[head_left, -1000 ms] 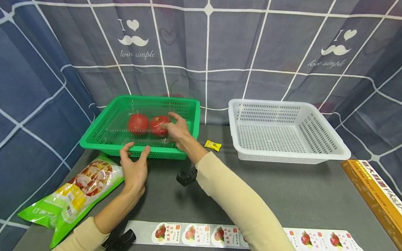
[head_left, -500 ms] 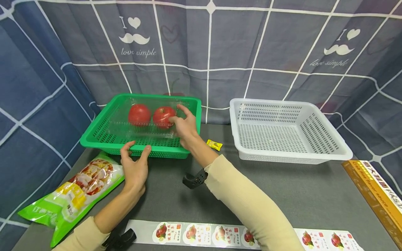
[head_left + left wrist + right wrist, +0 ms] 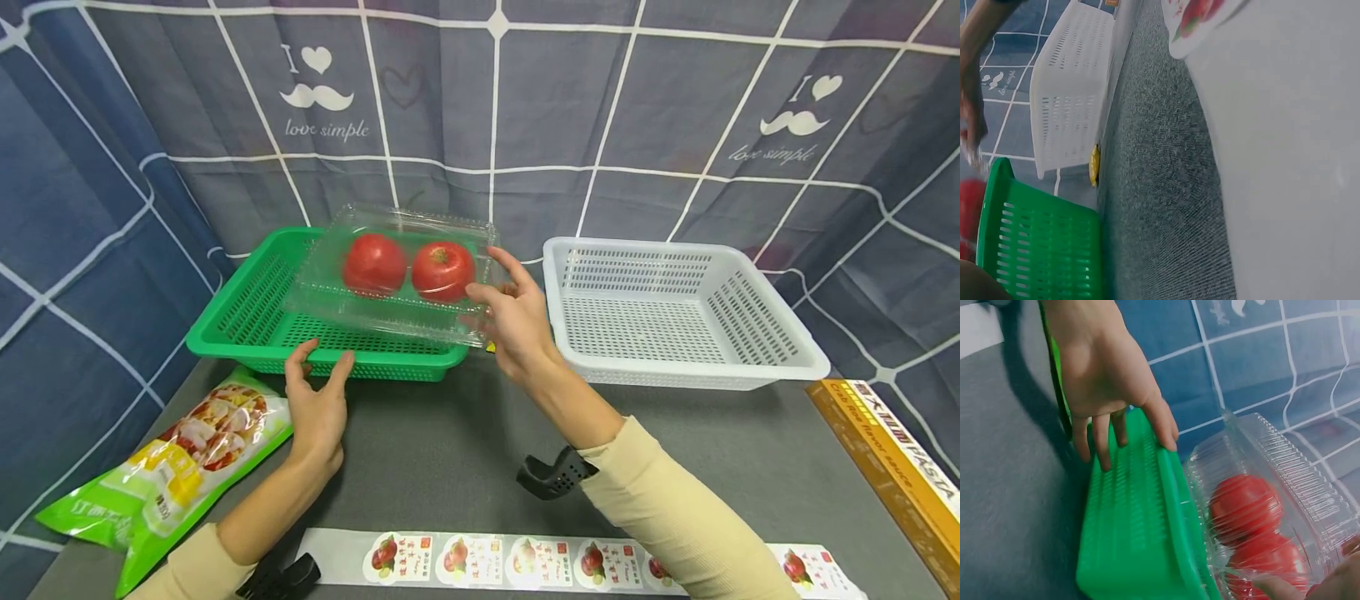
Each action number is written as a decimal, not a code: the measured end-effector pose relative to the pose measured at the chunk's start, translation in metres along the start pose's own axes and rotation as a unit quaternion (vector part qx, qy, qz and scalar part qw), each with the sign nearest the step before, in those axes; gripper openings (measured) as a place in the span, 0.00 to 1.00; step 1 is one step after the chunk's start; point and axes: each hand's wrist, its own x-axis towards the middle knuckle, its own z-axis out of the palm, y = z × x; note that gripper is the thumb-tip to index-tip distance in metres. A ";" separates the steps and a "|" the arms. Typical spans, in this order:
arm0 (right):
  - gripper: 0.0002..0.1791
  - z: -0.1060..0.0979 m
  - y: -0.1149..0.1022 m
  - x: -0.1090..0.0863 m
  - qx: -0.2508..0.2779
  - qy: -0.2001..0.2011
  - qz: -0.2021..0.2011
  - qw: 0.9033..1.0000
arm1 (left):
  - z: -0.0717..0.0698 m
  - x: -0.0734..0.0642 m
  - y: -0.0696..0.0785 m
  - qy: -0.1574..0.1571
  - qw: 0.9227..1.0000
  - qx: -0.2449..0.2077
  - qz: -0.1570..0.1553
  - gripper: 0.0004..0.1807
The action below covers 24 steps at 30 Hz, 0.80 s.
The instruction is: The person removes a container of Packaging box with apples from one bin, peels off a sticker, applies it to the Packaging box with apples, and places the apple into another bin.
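Note:
My right hand grips the right end of a clear plastic clamshell box, thumb on the near side. Inside it lie two red apples. The box is tilted and raised over the right part of a green basket, its right end beyond the basket's rim. My left hand holds the basket's front rim between thumb and fingers. In the right wrist view, the left hand's fingers hang along the basket's outer wall, and the apples show through the clear plastic.
A white basket stands right of the green one. A small yellow packet lies between them. A green food bag is at left, a brown pasta box at right. A strip of apple stickers lies along the front.
My right hand has lifted the clamshell box with the apples out of the green basket, moving up and right. My left hand stays at the basket's front rim.

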 end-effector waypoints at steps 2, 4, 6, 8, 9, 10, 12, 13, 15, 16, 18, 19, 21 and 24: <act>0.34 -0.012 -0.008 -0.011 0.002 -0.006 -0.001 1.000 | -0.002 0.000 0.002 -0.008 1.000 -0.015 -0.011 0.29; 0.34 -0.026 -0.015 -0.022 0.008 -0.012 0.003 1.000 | -0.005 0.000 0.004 -0.012 0.999 -0.035 -0.021 0.26; 0.34 -0.039 -0.020 -0.033 0.009 -0.016 0.009 1.000 | -0.006 0.000 0.007 -0.015 0.998 -0.048 -0.029 0.25; 0.35 -0.052 -0.023 -0.044 0.004 -0.021 0.018 1.000 | -0.007 0.000 0.009 -0.016 0.998 -0.059 -0.034 0.24; 0.35 -0.058 -0.024 -0.049 0.002 -0.024 0.023 0.999 | -0.007 0.000 0.009 -0.014 0.997 -0.061 -0.034 0.24; 0.35 -0.064 -0.025 -0.055 -0.003 -0.026 0.027 0.999 | -0.007 0.000 0.010 -0.012 0.998 -0.056 -0.034 0.24; 0.35 -0.075 -0.026 -0.065 -0.018 -0.033 0.032 0.999 | -0.007 0.000 0.010 -0.011 0.998 -0.048 -0.033 0.25; 0.35 -0.081 -0.027 -0.071 -0.022 -0.036 0.034 0.999 | -0.007 0.000 0.010 -0.012 0.998 -0.045 -0.034 0.25; 0.35 -0.092 -0.029 -0.082 -0.025 -0.043 0.035 0.998 | -0.007 0.000 0.010 -0.014 0.998 -0.041 -0.034 0.26; 0.35 -0.098 -0.030 -0.088 -0.023 -0.049 0.035 0.998 | -0.007 0.000 0.009 -0.015 0.999 -0.040 -0.034 0.27; 0.34 -0.111 -0.030 -0.099 -0.014 -0.063 0.036 0.997 | -0.009 0.000 0.010 -0.022 0.998 -0.046 -0.036 0.27; 0.34 -0.117 -0.030 -0.104 -0.007 -0.071 0.036 0.997 | -0.009 0.000 0.010 -0.022 0.998 -0.042 -0.036 0.27; 0.34 -0.131 -0.028 -0.112 0.003 -0.083 0.034 0.996 | -0.010 0.000 0.010 -0.021 0.999 -0.034 -0.034 0.27; 0.32 -0.149 -0.023 -0.122 0.013 -0.100 0.033 0.994 | -0.012 0.001 0.010 -0.019 0.999 -0.023 -0.030 0.27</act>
